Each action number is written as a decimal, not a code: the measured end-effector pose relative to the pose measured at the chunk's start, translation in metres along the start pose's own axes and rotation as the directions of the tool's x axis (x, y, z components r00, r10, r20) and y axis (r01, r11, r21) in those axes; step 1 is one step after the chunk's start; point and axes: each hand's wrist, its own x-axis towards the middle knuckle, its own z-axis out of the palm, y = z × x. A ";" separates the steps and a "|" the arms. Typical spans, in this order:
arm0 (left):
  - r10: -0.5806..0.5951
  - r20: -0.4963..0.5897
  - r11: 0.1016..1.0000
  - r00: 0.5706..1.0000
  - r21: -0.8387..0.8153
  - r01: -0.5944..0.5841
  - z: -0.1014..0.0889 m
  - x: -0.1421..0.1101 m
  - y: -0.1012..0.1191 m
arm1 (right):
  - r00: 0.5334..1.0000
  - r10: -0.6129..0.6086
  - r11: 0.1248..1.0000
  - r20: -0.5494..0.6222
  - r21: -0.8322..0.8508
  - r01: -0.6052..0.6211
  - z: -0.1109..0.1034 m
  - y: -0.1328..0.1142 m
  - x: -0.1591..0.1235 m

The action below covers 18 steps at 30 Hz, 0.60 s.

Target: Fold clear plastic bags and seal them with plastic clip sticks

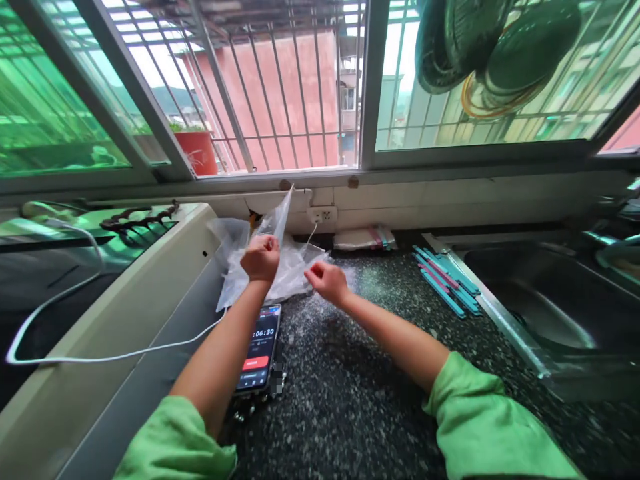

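My left hand (pixel 261 258) is closed in a fist on a clear plastic bag (pixel 281 215), and a pointed corner of the plastic stands up above the knuckles. Thumb and fingers of my right hand (pixel 327 281) are pinched together at the right edge of the plastic. Whatever lies between those fingertips is too small to make out. Under and behind both hands, more crumpled clear plastic bags (pixel 290 283) lie in a pile on the dark speckled counter (pixel 340 387). Beneath my left forearm rests a phone (pixel 263 343) with a running time on its screen.
Several teal and pink flat strips (pixel 447 280) lie left of the steel sink (pixel 530 307). A clear packet (pixel 364 239) lies by the wall below a socket (pixel 323 215). A white cable (pixel 150 351) runs over the pale appliance (pixel 125 293) at left. Behind is a barred window (pixel 280 93).
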 end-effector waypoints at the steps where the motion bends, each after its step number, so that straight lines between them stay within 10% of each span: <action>1: 0.033 0.030 0.999 0.999 0.015 -0.034 0.003 -0.014 0.004 | 0.997 0.069 0.995 -0.023 0.068 -0.067 -0.004 -0.002 0.013; 4: 0.130 0.173 0.991 0.976 0.020 -0.135 0.010 -0.056 0.017 | 0.968 0.247 0.953 -0.037 0.190 -0.236 -0.015 0.001 0.043; 14: 0.345 0.684 0.846 0.642 0.070 -0.529 0.009 -0.136 0.075 | 0.940 0.316 0.941 -0.128 0.167 -0.294 -0.044 0.056 0.012; 18: 0.377 0.659 0.891 0.650 -0.066 -0.450 0.003 -0.145 0.093 | 0.963 0.228 0.958 -0.143 0.210 -0.196 -0.068 0.065 -0.009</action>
